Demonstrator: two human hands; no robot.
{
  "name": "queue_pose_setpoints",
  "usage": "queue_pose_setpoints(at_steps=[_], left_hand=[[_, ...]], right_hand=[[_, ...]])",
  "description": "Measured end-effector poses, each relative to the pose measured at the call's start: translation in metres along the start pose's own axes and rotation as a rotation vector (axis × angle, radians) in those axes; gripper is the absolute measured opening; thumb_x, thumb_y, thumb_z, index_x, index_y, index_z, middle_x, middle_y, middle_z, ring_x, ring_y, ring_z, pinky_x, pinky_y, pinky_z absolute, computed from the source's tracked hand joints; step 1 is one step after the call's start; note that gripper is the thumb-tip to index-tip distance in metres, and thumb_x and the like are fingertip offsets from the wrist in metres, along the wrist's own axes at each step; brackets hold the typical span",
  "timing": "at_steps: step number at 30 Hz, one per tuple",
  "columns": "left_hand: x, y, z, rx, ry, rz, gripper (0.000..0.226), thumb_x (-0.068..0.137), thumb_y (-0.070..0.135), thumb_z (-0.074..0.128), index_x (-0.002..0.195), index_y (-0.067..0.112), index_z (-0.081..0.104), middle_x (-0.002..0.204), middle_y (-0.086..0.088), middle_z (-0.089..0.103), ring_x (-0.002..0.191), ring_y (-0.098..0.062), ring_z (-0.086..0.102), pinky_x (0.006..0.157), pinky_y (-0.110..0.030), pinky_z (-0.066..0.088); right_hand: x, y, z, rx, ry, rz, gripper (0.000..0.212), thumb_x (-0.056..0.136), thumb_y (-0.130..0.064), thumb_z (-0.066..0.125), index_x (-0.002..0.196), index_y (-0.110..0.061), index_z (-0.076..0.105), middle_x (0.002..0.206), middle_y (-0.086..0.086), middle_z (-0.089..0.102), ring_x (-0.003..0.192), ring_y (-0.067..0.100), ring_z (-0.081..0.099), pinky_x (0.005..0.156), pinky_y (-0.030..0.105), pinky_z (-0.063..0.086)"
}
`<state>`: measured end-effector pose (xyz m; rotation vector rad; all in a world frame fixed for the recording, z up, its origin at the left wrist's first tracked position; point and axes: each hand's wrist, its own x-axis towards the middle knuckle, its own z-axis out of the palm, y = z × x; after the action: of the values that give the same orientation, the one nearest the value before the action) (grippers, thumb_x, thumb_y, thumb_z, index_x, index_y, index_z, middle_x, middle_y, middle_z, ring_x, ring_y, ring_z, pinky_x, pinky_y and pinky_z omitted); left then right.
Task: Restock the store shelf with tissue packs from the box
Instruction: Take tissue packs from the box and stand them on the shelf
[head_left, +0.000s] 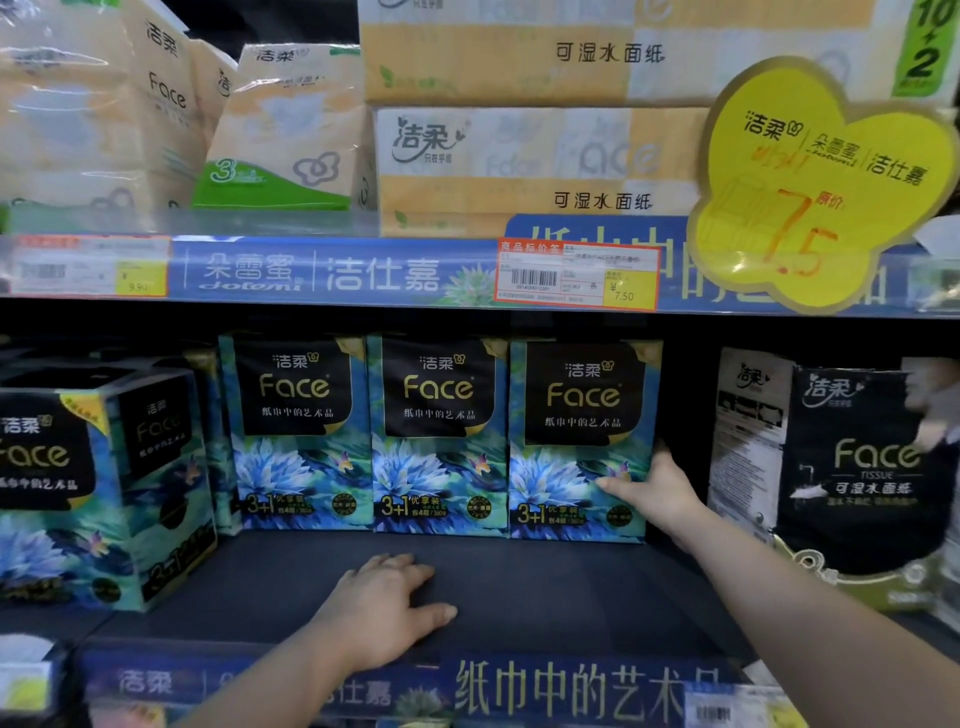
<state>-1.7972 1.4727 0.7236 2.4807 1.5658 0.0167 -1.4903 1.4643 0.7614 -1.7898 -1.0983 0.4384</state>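
Observation:
Three blue-green flower-print "Face" tissue packs stand upright side by side at the back of the middle shelf (545, 597): left pack (296, 431), middle pack (439, 436), right pack (576, 441). My right hand (654, 488) grips the right pack's right edge, thumb on its front and fingers behind its side. My left hand (384, 608) rests flat on the bare dark shelf in front of the packs, fingers relaxed. No box is in view.
A matching pack (98, 488) stands nearer the front at the left. Black "Face" tissue packs (862, 467) fill the right side. Beige tissue bundles (519, 150) sit on the upper shelf, with a yellow price sign (815, 182) hanging at its edge.

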Motion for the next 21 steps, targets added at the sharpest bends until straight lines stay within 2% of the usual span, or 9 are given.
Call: queue_pose_setpoints(at_steps=[3,7,11,16,21], left_hand=[[-0.001,0.002,-0.001,-0.015,0.015,0.006,0.066,0.09,0.062,0.038,0.146,0.027,0.032,0.156,0.002,0.024,0.144,-0.018,0.019,0.115,-0.04,0.018],[-0.004,0.003,-0.004,-0.015,0.059,0.012,0.064,0.091,0.062,0.038,0.143,0.024,0.038,0.153,0.001,0.031,0.139,-0.019,0.031,0.113,-0.037,0.027],[-0.007,0.009,-0.01,0.053,0.187,0.075,0.061,0.091,0.059,0.039,0.141,0.024,0.039,0.158,-0.003,0.021,0.138,-0.024,0.035,0.111,-0.038,0.033],[-0.013,0.034,-0.024,0.002,0.299,0.265,0.058,0.092,0.054,0.044,0.141,0.023,0.04,0.156,0.0,0.025,0.137,-0.023,0.035,0.11,-0.038,0.035],[-0.022,0.064,-0.016,-0.08,0.295,0.463,0.059,0.091,0.052,0.046,0.142,0.023,0.038,0.144,0.003,0.036,0.132,-0.021,0.037,0.107,-0.037,0.037]], right_hand=[[-0.011,-0.006,-0.002,-0.137,0.057,-0.03,0.08,0.074,-0.028,0.079,0.135,-0.002,0.034,0.131,0.015,0.047,0.118,0.029,0.051,0.097,0.037,0.045],[-0.036,-0.022,-0.009,-0.358,0.07,-0.132,0.079,0.08,-0.031,0.073,0.14,-0.007,0.028,0.139,0.015,0.037,0.124,0.03,0.045,0.099,0.035,0.041],[-0.066,-0.037,-0.013,-0.615,0.02,-0.29,0.081,0.085,-0.037,0.065,0.149,-0.016,0.018,0.154,0.012,0.021,0.139,0.031,0.028,0.111,0.039,0.033],[-0.108,-0.051,-0.012,-0.886,-0.095,-0.317,0.066,0.089,-0.046,0.057,0.145,-0.024,0.032,0.153,0.002,0.03,0.14,0.024,0.028,0.111,0.041,0.034],[-0.157,-0.043,-0.017,-0.969,-0.122,-0.234,0.064,0.09,-0.046,0.054,0.145,-0.023,0.032,0.147,0.005,0.038,0.134,0.027,0.037,0.108,0.043,0.036]])
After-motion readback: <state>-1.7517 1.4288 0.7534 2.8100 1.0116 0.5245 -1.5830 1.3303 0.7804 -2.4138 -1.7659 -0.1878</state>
